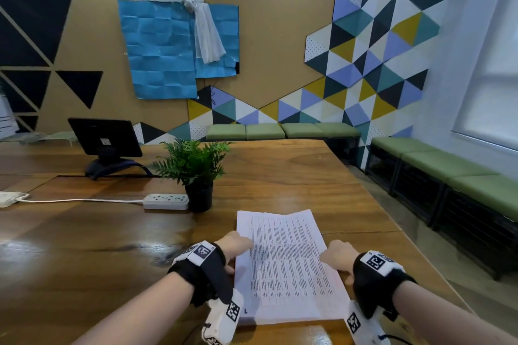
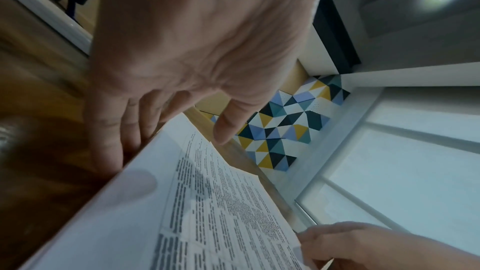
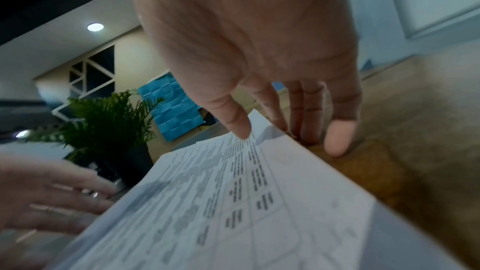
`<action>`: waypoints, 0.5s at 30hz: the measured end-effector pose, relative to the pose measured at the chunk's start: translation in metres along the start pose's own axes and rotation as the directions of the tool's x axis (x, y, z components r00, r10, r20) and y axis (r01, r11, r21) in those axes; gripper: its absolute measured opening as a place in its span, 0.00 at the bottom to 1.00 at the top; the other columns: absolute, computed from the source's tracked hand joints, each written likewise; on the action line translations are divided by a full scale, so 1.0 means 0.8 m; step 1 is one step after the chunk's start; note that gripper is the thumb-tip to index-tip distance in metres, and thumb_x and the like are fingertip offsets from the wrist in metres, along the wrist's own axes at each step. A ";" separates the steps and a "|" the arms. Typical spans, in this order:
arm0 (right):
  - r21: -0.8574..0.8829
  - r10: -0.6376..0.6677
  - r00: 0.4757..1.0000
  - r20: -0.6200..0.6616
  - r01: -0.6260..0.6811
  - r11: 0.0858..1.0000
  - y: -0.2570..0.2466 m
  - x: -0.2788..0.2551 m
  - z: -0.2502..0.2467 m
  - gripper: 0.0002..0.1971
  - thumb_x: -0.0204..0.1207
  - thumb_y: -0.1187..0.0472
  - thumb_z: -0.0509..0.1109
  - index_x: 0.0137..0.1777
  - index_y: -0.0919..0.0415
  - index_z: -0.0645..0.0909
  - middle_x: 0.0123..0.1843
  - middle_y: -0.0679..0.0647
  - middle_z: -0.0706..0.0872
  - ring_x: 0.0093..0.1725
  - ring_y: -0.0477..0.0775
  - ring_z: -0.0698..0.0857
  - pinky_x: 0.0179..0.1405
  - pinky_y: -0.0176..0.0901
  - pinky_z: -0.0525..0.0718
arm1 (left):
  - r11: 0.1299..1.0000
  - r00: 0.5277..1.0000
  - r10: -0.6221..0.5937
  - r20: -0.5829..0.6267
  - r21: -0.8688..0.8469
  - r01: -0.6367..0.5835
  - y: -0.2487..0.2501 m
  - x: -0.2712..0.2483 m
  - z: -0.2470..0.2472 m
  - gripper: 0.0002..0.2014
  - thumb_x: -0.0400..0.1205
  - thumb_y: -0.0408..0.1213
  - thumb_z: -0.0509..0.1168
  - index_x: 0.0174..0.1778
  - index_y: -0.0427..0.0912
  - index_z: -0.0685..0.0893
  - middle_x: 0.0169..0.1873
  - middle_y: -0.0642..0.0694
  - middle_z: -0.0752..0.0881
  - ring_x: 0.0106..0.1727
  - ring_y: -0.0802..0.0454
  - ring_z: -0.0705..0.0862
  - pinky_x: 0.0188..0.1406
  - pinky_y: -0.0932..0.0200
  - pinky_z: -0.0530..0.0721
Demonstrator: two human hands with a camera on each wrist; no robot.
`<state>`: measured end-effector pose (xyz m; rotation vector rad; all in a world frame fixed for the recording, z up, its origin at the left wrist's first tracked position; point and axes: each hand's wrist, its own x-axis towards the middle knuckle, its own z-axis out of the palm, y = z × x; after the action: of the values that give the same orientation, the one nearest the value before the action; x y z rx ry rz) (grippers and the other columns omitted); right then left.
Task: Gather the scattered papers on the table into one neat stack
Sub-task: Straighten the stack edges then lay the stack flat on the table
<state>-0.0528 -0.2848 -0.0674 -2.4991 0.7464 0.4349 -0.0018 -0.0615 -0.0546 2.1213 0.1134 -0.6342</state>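
Papers [image 1: 286,266] lie in one pile on the wooden table [image 1: 112,246], near the front edge, at about 5 o'clock from the little green plant [image 1: 193,165] in its black pot. The left hand [image 1: 235,246] is at the pile's 9 o'clock side, with straight fingers [image 2: 109,130] close together against the paper edge and the thumb over the top sheet. The right hand [image 1: 337,256] is at the 3 o'clock side, its fingers [image 3: 337,130] straight and a little spread, tips down by the edge, thumb on the top sheet.
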 end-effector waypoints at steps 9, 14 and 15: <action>0.183 -0.006 0.999 0.048 -0.002 0.983 0.000 0.009 0.002 0.12 0.79 0.67 0.52 0.52 0.69 0.76 0.66 0.67 0.83 0.63 0.65 0.85 0.56 0.49 0.84 | 0.999 1.000 -0.006 0.004 0.032 0.006 0.005 -0.004 -0.005 0.21 0.83 0.34 0.57 0.73 0.34 0.72 0.66 0.40 0.76 0.64 0.40 0.77 0.59 0.41 0.86; 0.155 -0.045 0.998 0.043 0.038 0.987 0.003 0.008 0.005 0.16 0.79 0.67 0.50 0.50 0.71 0.80 0.66 0.67 0.82 0.65 0.64 0.83 0.61 0.51 0.82 | 0.994 1.000 0.002 -0.024 0.106 0.000 0.004 -0.002 -0.006 0.21 0.83 0.34 0.56 0.73 0.34 0.72 0.69 0.38 0.76 0.66 0.37 0.79 0.55 0.39 0.88; 0.137 -0.052 0.998 0.026 0.048 0.989 0.002 0.005 0.005 0.14 0.79 0.68 0.49 0.42 0.68 0.77 0.68 0.67 0.81 0.66 0.64 0.81 0.64 0.52 0.80 | 0.994 1.000 0.004 -0.023 0.111 -0.001 0.004 -0.002 -0.007 0.21 0.82 0.34 0.56 0.73 0.35 0.73 0.68 0.38 0.77 0.65 0.37 0.79 0.54 0.39 0.89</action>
<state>-0.0513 -0.2855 -0.0731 -2.3731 0.6772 0.3883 0.0001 -0.0588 -0.0493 2.2362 0.0898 -0.6278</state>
